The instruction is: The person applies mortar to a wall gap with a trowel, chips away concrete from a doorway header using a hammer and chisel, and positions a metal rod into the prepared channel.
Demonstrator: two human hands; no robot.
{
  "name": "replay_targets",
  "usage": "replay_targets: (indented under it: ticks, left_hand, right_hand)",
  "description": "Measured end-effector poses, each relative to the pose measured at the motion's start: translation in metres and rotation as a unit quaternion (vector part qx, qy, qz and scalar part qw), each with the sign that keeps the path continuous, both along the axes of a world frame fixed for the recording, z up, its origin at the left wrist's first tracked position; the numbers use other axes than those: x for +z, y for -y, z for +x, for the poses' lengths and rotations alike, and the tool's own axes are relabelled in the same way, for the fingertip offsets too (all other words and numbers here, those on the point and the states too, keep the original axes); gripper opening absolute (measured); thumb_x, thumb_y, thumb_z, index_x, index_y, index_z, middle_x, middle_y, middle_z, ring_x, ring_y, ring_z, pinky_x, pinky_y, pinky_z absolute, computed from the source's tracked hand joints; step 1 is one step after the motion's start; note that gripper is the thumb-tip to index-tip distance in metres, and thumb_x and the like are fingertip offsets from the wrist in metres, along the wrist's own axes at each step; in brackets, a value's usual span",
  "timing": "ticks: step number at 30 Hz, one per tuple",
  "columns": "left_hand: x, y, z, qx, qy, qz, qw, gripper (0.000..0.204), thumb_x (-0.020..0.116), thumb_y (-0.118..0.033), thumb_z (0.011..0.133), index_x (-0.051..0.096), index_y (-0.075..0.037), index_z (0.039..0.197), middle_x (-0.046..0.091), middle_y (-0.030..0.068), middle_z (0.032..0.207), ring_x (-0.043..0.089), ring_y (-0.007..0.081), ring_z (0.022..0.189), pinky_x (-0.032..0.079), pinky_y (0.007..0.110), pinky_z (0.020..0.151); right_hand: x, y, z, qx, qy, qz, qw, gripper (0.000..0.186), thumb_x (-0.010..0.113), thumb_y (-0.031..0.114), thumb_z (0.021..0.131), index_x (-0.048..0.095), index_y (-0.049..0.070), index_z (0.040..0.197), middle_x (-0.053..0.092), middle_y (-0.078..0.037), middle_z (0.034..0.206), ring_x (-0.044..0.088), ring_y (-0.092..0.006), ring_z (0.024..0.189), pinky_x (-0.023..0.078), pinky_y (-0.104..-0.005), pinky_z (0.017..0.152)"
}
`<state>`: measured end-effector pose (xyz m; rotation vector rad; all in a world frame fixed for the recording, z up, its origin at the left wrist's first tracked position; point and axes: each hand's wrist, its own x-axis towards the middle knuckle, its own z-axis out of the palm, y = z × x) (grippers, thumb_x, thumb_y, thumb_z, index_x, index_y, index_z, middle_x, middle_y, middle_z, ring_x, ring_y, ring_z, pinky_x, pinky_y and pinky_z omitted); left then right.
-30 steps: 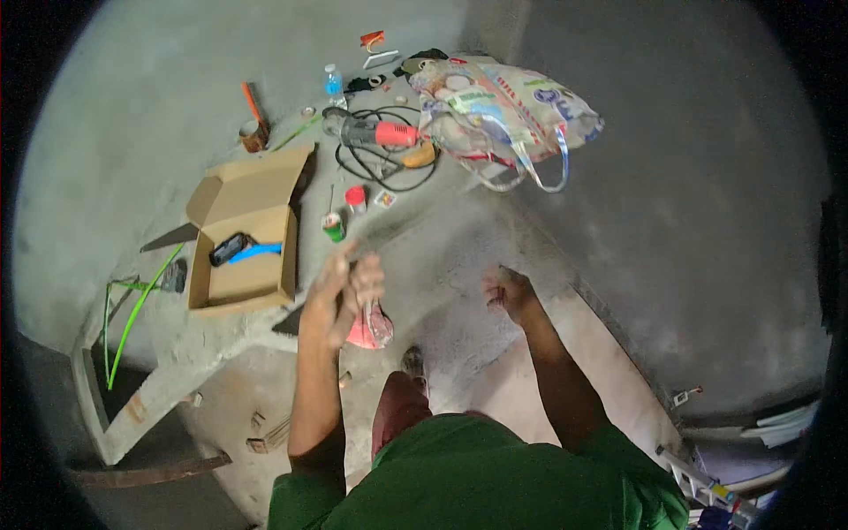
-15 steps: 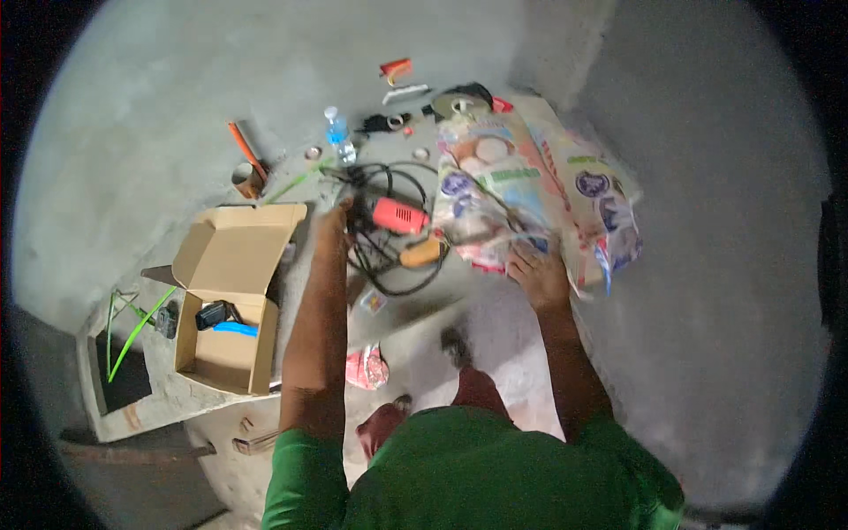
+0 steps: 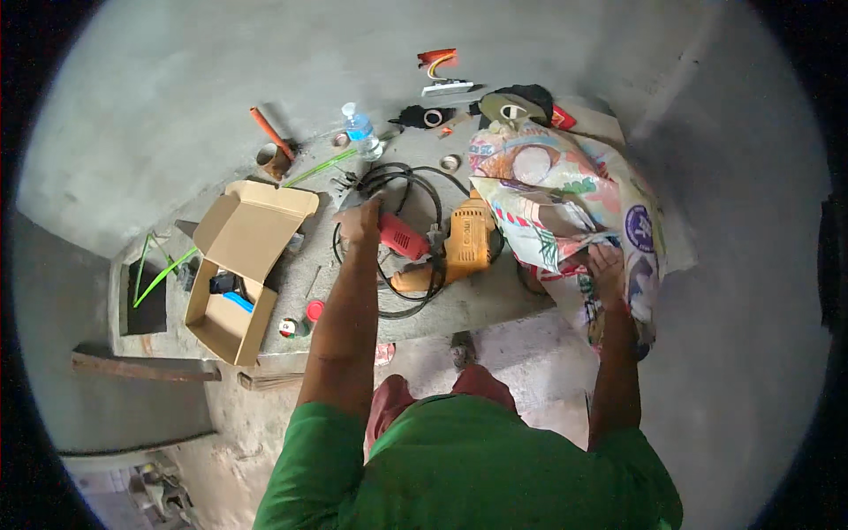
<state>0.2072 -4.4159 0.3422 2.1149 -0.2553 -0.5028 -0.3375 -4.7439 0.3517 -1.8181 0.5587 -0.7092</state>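
Note:
On the concrete slab, my left hand (image 3: 358, 223) is closed around the end of a red power tool (image 3: 405, 237) with a slotted body; the gripped end is mostly hidden. Black cable (image 3: 415, 309) lies looped around and under it. Close by on the right rests a yellow-orange power drill (image 3: 468, 234), its handle toward me. My right hand (image 3: 607, 269) grips the crumpled edge of a printed plastic sack (image 3: 638, 185), with its fingers partly sunk in the folds. The sack is bunched up over the slab's right end.
An open cardboard box (image 3: 256, 327) with black and blue items stands left. Behind are a water bottle (image 3: 360, 132), a pipe piece (image 3: 272, 162), tape rolls (image 3: 450, 163) and a cap (image 3: 514, 108). A small can (image 3: 290, 328) sits near the front edge. Wires (image 3: 436, 66) hang from the wall.
My right hand has drawn the sack to the right and nearer, uncovering the drill's yellow body. My left hand stays at the red tool. The view has shifted, showing the small can.

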Motion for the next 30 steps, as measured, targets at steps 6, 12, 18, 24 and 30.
replay_targets:
  ticks: [6,12,18,24,30]
  left_hand:
    - [0.050,0.017,-0.058,0.209,-0.041,-0.166,0.963,0.060,0.078,-0.020,0.064,0.049,0.006,0.110,0.062,0.0153,0.100,0.063,0.0285,0.089,0.054,0.035,0.075]
    - [0.195,-0.012,-0.075,0.123,-0.031,-0.468,0.875,0.015,0.065,-0.008,0.072,0.060,-0.006,0.085,0.057,0.0031,0.078,0.055,0.0169,0.071,0.048,0.030,0.065]
    - [0.319,-0.065,-0.076,0.021,-0.082,-0.532,0.843,0.030,0.065,-0.017,0.073,0.060,-0.003,0.099,0.060,0.0099,0.085,0.060,0.0228,0.076,0.053,0.038,0.069]
    - [0.434,-0.098,-0.144,-0.048,-0.041,-0.572,0.818,0.032,0.064,-0.020,0.076,0.055,-0.001,0.101,0.063,0.0153,0.090,0.064,0.0278,0.072,0.057,0.041,0.068]
    - [0.469,-0.180,-0.221,-0.092,0.081,-0.570,0.812,0.051,0.063,-0.027,0.081,0.052,0.006,0.118,0.062,0.0258,0.108,0.065,0.0335,0.089,0.055,0.043,0.084]
  right_hand:
    - [-0.031,-0.060,0.015,-0.125,0.177,0.351,0.911,0.027,0.057,0.028,0.096,0.062,0.008,0.114,0.063,-0.009,0.116,0.060,-0.0254,0.103,0.047,-0.0427,0.091]
    - [0.069,-0.110,0.011,-0.011,-0.014,0.187,0.982,0.028,0.064,0.029,0.092,0.065,0.006,0.108,0.067,-0.007,0.097,0.062,-0.0187,0.076,0.051,-0.0350,0.070]
    - [0.201,-0.145,0.029,0.120,-0.162,0.024,0.979,0.029,0.064,0.030,0.089,0.063,0.002,0.084,0.060,-0.003,0.073,0.055,-0.0111,0.069,0.046,-0.0269,0.068]
    - [0.231,-0.161,0.053,0.448,-0.143,0.227,0.853,0.038,0.070,0.031,0.088,0.062,0.000,0.107,0.061,-0.003,0.092,0.057,-0.0109,0.086,0.047,-0.0272,0.077]
    - [0.202,-0.221,0.090,0.442,-0.146,0.086,0.881,0.030,0.065,0.022,0.089,0.061,0.000,0.110,0.062,-0.002,0.092,0.056,-0.0090,0.083,0.046,-0.0255,0.076]
